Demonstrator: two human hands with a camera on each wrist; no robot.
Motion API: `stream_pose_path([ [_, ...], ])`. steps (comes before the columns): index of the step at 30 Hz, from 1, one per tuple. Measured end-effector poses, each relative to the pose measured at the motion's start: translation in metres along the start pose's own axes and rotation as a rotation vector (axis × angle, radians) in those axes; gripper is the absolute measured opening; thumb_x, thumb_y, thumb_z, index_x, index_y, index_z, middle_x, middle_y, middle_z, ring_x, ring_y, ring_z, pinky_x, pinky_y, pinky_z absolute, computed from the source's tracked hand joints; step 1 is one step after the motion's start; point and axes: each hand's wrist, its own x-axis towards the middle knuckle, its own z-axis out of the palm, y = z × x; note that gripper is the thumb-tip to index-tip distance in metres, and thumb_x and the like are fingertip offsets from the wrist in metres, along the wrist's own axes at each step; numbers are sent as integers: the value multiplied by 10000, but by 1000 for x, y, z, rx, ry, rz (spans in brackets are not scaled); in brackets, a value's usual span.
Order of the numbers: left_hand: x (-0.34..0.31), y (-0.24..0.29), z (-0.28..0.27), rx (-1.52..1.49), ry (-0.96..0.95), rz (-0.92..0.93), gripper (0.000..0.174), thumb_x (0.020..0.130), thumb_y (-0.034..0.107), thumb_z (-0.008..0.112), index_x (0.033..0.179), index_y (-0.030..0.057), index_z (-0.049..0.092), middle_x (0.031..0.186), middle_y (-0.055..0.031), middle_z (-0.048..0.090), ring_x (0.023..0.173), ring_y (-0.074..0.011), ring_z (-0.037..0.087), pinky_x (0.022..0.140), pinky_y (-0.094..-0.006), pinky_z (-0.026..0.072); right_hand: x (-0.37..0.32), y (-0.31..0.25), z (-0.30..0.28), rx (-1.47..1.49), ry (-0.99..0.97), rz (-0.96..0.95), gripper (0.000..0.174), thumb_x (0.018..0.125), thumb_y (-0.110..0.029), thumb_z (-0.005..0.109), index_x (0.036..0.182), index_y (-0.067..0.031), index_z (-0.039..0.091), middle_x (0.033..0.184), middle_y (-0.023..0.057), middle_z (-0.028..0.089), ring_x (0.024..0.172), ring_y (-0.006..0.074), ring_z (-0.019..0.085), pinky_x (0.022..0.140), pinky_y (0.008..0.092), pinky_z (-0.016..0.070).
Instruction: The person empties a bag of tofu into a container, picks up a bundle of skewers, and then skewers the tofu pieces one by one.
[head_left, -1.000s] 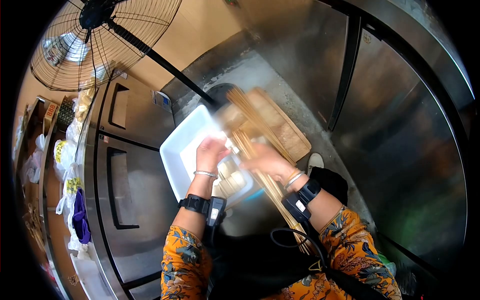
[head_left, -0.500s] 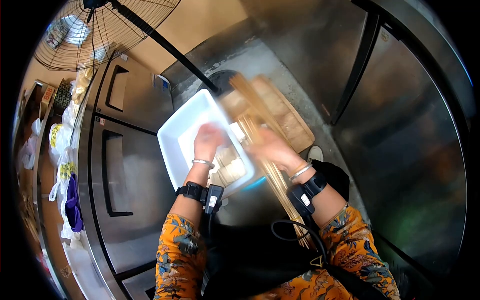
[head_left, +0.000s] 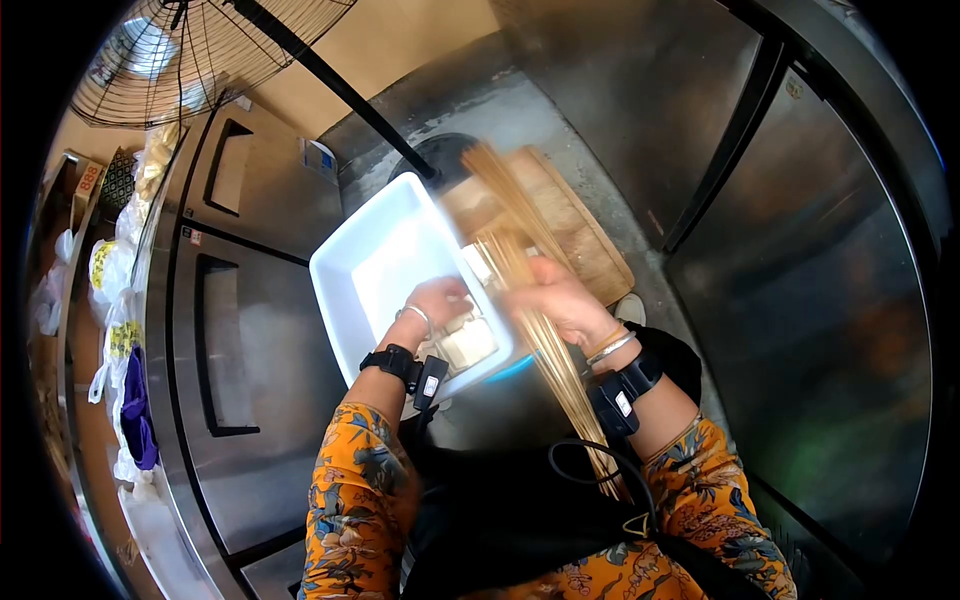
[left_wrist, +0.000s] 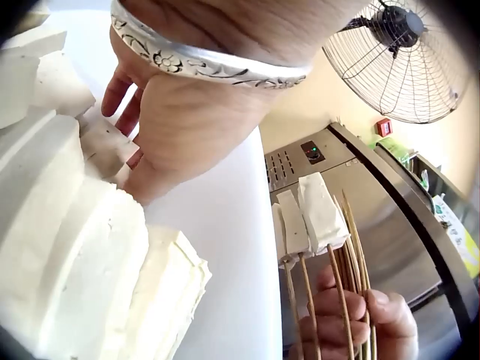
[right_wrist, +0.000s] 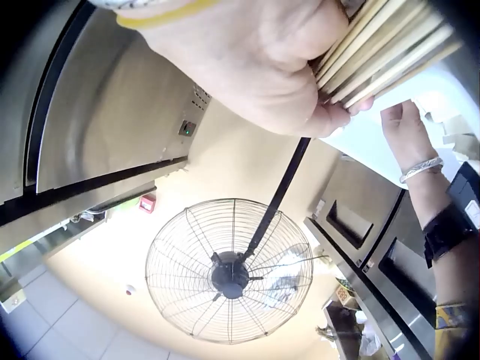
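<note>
My left hand (head_left: 440, 298) reaches into a white plastic bin (head_left: 335, 275), over several white tofu slabs (head_left: 468, 343). In the left wrist view, its fingers and thumb pinch a small tofu piece (left_wrist: 103, 148), partly hidden behind the palm; thicker slabs (left_wrist: 82, 255) stand in a row beside it. Just right of the bin, my right hand (head_left: 568, 302) grips a bundle of thin bamboo skewers (head_left: 565, 395), blurred toward the top. White tofu pieces (left_wrist: 319, 210) sit on the tips of several skewers, close to the bin's wall.
Beyond the skewers lies a wooden board (head_left: 585, 235). A wire fan (head_left: 215, 60) on a black pole rises at the upper left. Steel cabinets with dark handles (head_left: 215, 350) stand on the left, and a large steel door (head_left: 800, 330) on the right. Plastic bags (head_left: 125, 300) line the far left.
My left hand has moved down and right inside the bin onto the tofu slabs. The right hand stays on the skewer bundle, shifting slightly right.
</note>
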Motion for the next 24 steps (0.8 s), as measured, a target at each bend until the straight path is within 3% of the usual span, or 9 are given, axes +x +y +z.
stream_pose_path([
  [5,-5,4,2,5,62,58,253,694,249,726,823,60,619,927,-117,658,874,-272,620,823,-348,475,-2,-4,2,48,-30,-11,531,741,-60,640,1208,95,440,989,107,592,818,145,584,677,268,494],
  [8,-6,3,3,2,105,150,255,680,233,735,818,61,606,901,-119,649,844,-270,620,796,-344,479,0,-2,2,57,18,-30,362,764,41,623,1119,16,554,953,80,647,746,115,635,621,230,528],
  [11,-9,-2,7,-177,125,111,227,726,167,698,910,64,614,919,-86,653,840,-235,623,777,-307,489,-9,-16,7,92,-31,-17,359,769,36,620,1120,16,551,947,78,646,741,113,634,618,233,526],
  [14,-19,-9,2,-826,256,184,240,774,57,627,1012,52,602,964,-62,646,857,-193,622,776,-268,497,-11,-20,8,34,-40,-2,383,760,-74,640,1111,22,521,962,87,600,838,156,590,696,279,499],
  [15,-28,-1,-13,-929,211,15,252,810,-13,578,1059,26,587,1011,-75,633,909,-190,621,815,-264,513,-11,-18,7,17,-39,-14,390,765,-79,642,1120,24,519,974,90,603,853,160,591,711,281,499],
  [18,-39,-5,-26,-1672,252,-93,268,852,17,578,1116,5,535,938,-91,595,879,-190,617,779,-272,532,-5,-6,4,-31,-40,-50,427,778,-99,653,1157,31,505,1030,104,604,915,179,587,774,292,491],
  [19,-39,-6,-28,-1860,279,-131,247,879,46,565,1115,-8,513,970,-127,606,907,-231,624,798,-319,548,-3,-3,3,-44,-42,-63,450,781,-110,660,1175,36,496,1061,113,601,949,190,583,805,299,484],
  [24,-41,6,-38,-1920,175,-114,279,879,61,578,1143,14,503,1011,-144,608,917,-229,624,808,-332,543,18,30,-3,-132,65,-138,486,784,-16,656,1236,28,483,1104,95,611,960,144,596,813,264,490],
])
